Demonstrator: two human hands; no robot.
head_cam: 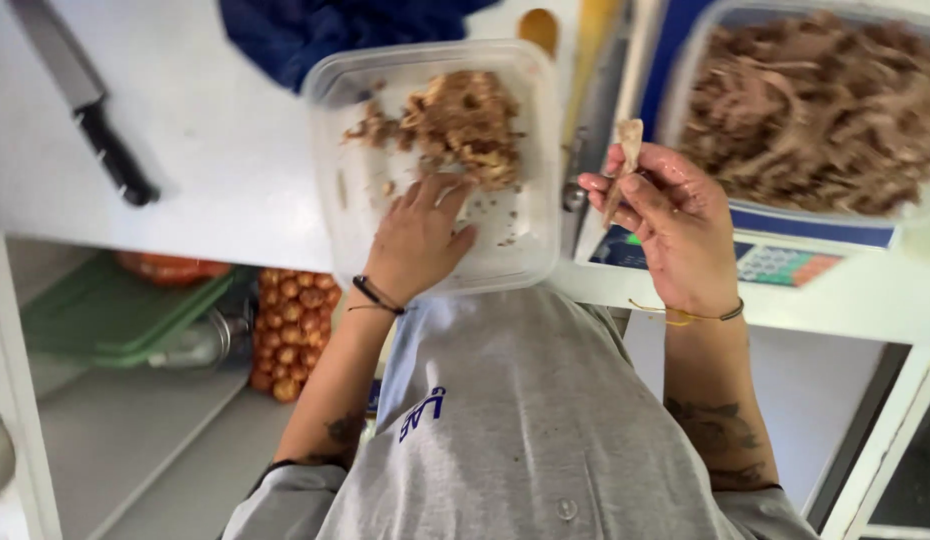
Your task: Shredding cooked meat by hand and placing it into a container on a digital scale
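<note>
My left hand (417, 238) rests palm down inside a clear plastic tub (335, 90), its fingers touching a heap of shredded brown meat (455, 120). My right hand (665, 222) is raised beside the tub and pinches a thin pale strip of meat (625, 160) between thumb and fingers. A second, larger clear tub (700, 40) full of shredded brown meat (815, 110) sits on a weighing scale (785, 262) at the right, just beyond my right hand.
A black-handled knife (85, 100) lies on the white counter (205, 150) at the left. A dark blue cloth (305, 30) lies behind the near tub. Below the counter are a net bag of small onions (290, 330), a green tray (115, 310) and a shelf.
</note>
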